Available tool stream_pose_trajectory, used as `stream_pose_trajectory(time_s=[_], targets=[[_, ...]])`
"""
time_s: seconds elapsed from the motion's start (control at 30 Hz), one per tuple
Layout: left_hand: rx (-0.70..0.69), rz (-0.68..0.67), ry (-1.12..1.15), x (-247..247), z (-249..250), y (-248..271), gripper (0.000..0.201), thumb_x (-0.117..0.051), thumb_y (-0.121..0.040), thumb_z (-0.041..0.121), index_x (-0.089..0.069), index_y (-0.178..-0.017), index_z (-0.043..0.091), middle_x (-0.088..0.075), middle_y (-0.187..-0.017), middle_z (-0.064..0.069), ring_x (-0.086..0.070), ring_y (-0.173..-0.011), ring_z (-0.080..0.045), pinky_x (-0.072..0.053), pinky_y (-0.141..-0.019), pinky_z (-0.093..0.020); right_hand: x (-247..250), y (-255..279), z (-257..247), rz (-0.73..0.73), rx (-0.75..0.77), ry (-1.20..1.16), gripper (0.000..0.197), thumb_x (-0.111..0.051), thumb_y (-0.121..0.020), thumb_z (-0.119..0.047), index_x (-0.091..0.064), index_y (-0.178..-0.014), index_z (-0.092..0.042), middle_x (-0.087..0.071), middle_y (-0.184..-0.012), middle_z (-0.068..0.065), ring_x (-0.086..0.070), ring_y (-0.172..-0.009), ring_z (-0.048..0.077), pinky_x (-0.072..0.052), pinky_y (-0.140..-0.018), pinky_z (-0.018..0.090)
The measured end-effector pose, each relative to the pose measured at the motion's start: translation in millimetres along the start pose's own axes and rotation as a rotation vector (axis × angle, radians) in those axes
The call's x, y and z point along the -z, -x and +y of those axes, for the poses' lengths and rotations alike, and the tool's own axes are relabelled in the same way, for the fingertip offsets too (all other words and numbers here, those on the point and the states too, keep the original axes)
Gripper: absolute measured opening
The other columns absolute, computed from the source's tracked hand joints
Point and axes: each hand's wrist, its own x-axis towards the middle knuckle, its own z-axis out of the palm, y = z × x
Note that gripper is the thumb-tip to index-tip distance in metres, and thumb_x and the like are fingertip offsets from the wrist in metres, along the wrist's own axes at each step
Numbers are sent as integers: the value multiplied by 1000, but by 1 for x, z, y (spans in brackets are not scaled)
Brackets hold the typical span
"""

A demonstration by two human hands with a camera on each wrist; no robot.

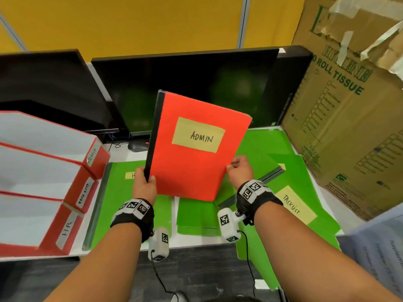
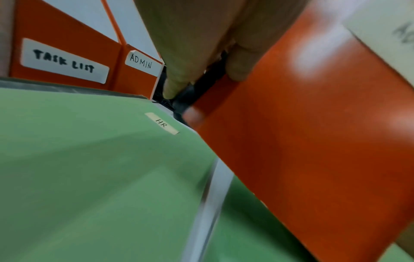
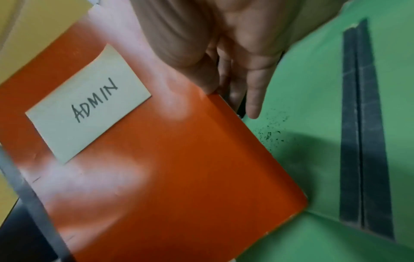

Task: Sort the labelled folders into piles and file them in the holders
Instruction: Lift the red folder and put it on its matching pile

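I hold an orange-red folder (image 1: 196, 149) (image 2: 313, 141) (image 3: 168, 168) labelled ADMIN upright above the desk. My left hand (image 1: 145, 182) (image 2: 201, 74) grips its black spine near the bottom. My right hand (image 1: 237, 168) (image 3: 224, 85) pinches its right edge. Under it lie green folders: one labelled HR (image 1: 117, 197) (image 2: 89, 159) on the left, one labelled TASKLIST (image 1: 305, 201) on the right, and others in between (image 1: 196, 214). Three red file holders (image 1: 72, 186) stand at the left, labelled ADMIN (image 2: 143, 62), TASK LIST (image 2: 65, 60) and HR.
Two dark monitors (image 1: 185, 88) stand behind the folders, with a mouse (image 1: 137, 146) at their foot. A large cardboard box (image 1: 349, 105) leans at the right. Printed papers (image 1: 381, 247) lie at the lower right. The desk edge (image 1: 196, 245) runs under my wrists.
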Motion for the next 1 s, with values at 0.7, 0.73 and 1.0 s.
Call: stream_pose_trajectory(time_s=[0.7,0.73,1.0], targets=[[252,35,-280,55,-53,-33,34,-45,-87,-2,-48,-120,2,-60,-106,-26,-59,-101,-42,-45,-83,-40,-87,27,-20,-328,245,478,19,-53,-88,-10,-57,-104,-2,-62,-104,15,-59,-100,30,-45,-81,32],[278,28,-293,61,-61,-34,34,-45,-84,-3,-49,-117,2,-60,-99,-24,-60,-98,-40,-46,-82,-41,-99,31,-17,-357,235,484,24,-54,-87,-10,-58,-109,-1,-62,-108,16,-59,-102,31,-47,-85,32],[415,-71,-507,104,-108,-41,41,-45,-84,0,-48,-124,3,-61,-109,-22,-60,-99,-38,-50,-83,-41,-156,59,3,-525,198,479,73,-52,-82,-1,-26,-145,-27,-49,-133,11,-53,-117,29,-43,-97,29]])
